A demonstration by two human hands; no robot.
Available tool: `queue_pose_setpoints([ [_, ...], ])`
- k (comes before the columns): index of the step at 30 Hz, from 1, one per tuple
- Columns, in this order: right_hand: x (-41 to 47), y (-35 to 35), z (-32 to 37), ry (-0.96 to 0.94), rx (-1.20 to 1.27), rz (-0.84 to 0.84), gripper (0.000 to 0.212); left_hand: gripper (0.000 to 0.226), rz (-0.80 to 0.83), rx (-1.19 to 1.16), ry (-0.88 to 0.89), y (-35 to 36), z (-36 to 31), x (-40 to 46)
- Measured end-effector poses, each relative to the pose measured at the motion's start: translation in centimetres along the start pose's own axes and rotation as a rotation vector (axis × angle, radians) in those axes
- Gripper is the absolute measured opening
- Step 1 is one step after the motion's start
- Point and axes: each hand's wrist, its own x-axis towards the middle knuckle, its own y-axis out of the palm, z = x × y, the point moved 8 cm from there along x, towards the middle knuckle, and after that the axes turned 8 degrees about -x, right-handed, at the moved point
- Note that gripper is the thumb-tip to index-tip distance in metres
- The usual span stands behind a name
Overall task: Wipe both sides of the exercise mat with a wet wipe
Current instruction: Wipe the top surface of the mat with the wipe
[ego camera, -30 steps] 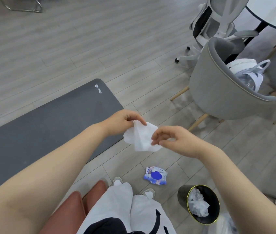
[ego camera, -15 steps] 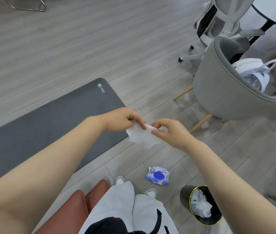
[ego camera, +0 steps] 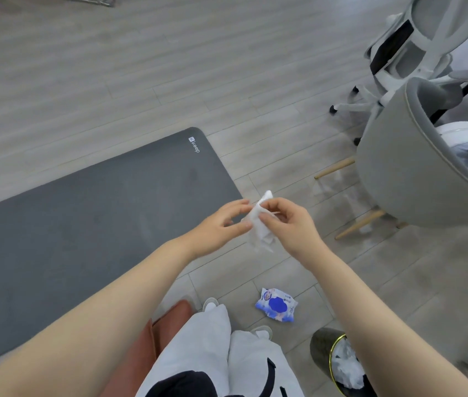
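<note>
A dark grey exercise mat point(ego camera: 83, 224) lies flat on the wooden floor to my left, logo corner at the far right end. Just past its near right corner I hold a white wet wipe point(ego camera: 260, 222), folded into a narrow bunch. My right hand point(ego camera: 287, 222) pinches its upper part between thumb and fingers. My left hand point(ego camera: 221, 227) touches the wipe's left side with extended fingers. Both hands hover above the floor, off the mat's edge.
A blue and white wipe packet point(ego camera: 276, 305) lies on the floor near my feet. A black bin point(ego camera: 336, 365) with crumpled wipes stands at the bottom right. A grey chair point(ego camera: 405, 173) holding a white bag and a white office chair point(ego camera: 416, 38) stand at right.
The wipe, spread between both hands a second ago, is now folded into a narrow bunch. My hands came closer together and shifted slightly right of the mat.
</note>
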Motion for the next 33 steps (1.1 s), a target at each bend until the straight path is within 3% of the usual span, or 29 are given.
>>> queue_pose_setpoints([
  [2,0.6,0.9,0.4,-0.044,-0.085,-0.043,0.025,0.031,-0.010,-0.068,-0.004,-0.3,0.4,-0.7],
  [5,1.5,2.7,1.1,-0.154,-0.224,-0.098,0.024,0.016,-0.179,-0.103,-0.026,-2.6,1.9,-1.5],
  [7,2.4,4.3,1.3,-0.185,-0.206,-0.075,0.021,0.017,-0.244,-0.175,-0.036,-4.0,2.5,-2.1],
  [9,3.4,6.1,0.7,-0.117,-0.047,-0.012,0.026,0.018,-0.276,-0.217,-0.036,-5.2,2.9,-2.8],
  [13,5.6,10.7,-3.0,0.245,0.278,0.236,0.076,0.017,-0.350,-0.280,-0.042,-7.7,3.7,-3.8],
  [15,6.7,12.5,-3.5,0.269,0.300,0.310,0.057,0.014,-0.393,-0.272,-0.059,-9.2,4.6,-3.9],
  [17,8.0,13.1,-3.6,0.241,0.263,0.234,0.028,0.012,-0.446,-0.240,-0.081,-10.9,6.0,-3.7],
  [19,9.6,13.6,-4.0,0.239,0.231,0.149,0.014,0.011,-0.516,-0.221,-0.135,-12.5,7.8,-3.3],
  [22,12.6,14.4,-5.3,0.282,0.169,0.078,0.013,0.022,-0.578,-0.095,-0.273,-15.0,11.4,-2.7],
  [25,16.7,14.7,-8.1,0.347,0.129,-0.003,0.017,0.037,-0.515,0.129,-0.413,-17.6,15.6,-1.1],
  [27,20.0,15.1,-10.1,0.390,0.143,-0.040,0.008,0.045,-0.465,0.255,-0.495,-19.5,18.5,0.4],
  [29,23.3,16.0,-12.8,0.457,0.163,-0.011,0.003,0.050,-0.435,0.331,-0.566,-21.4,21.5,2.2],
  [33,30.0,18.4,-20.3,0.583,0.166,0.072,0.020,0.052,-0.418,0.392,-0.718,-24.8,29.0,5.9],
])
